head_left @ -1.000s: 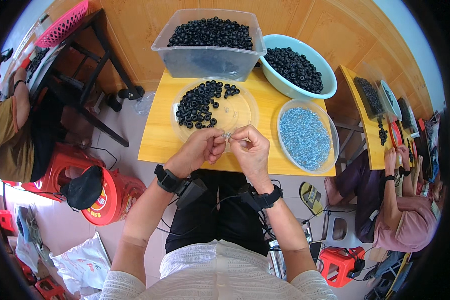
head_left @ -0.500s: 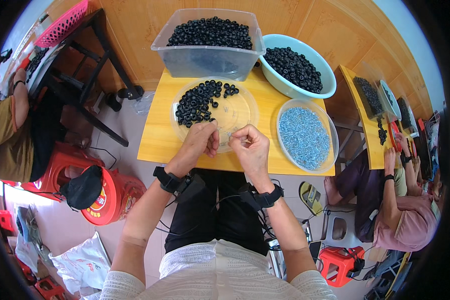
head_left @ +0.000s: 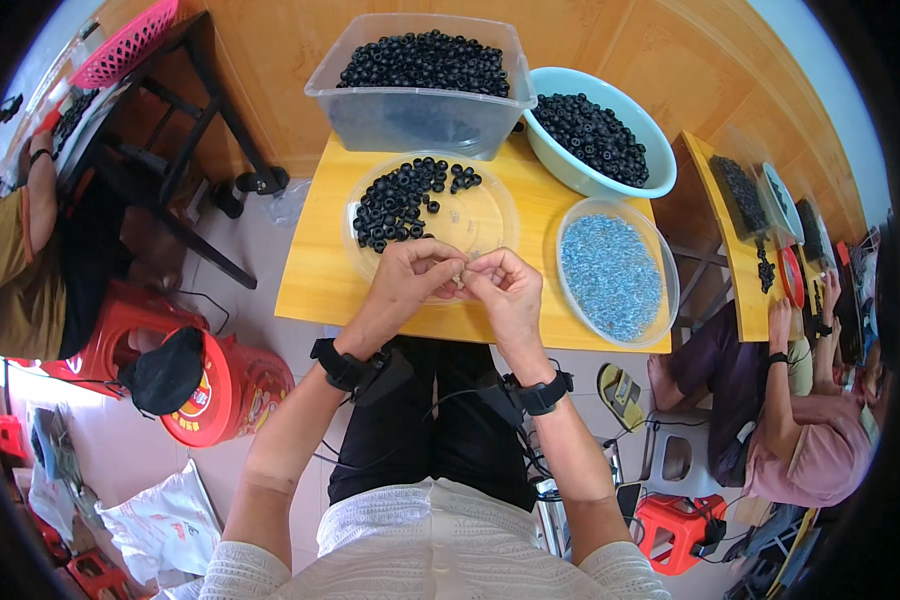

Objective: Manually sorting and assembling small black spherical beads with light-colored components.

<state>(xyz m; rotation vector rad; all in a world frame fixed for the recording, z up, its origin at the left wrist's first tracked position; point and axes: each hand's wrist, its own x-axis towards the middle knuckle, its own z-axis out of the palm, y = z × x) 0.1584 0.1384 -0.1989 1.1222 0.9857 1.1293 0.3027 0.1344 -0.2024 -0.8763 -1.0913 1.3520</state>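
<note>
Both hands meet over the near rim of a shallow clear round tray (head_left: 490, 215). My left hand (head_left: 406, 283) has its thumb and fingers pinched together. Against its fingertips, my right hand (head_left: 510, 296) is closed in a pinch too. What they hold between them is too small and too covered by fingers to name. Beyond my left hand, on the tray's left side, lies a loose pile of small black round pieces (head_left: 390, 205), each with a hole. To the right of my right hand, a clear round tub (head_left: 668, 300) is full of tiny light-blue shiny pieces.
At the back of the yellow wooden table (head_left: 315, 270) stands a clear plastic bin (head_left: 410, 125) of black pieces. Beside it, a light-blue basin (head_left: 660, 180) holds more. A red bucket (head_left: 235, 385) is at left on the floor. Other people sit at tables on both sides.
My left hand has shifted slightly right and its fingertips now touch those of my right hand. Half a second ago a small gap lay between the hands.
</note>
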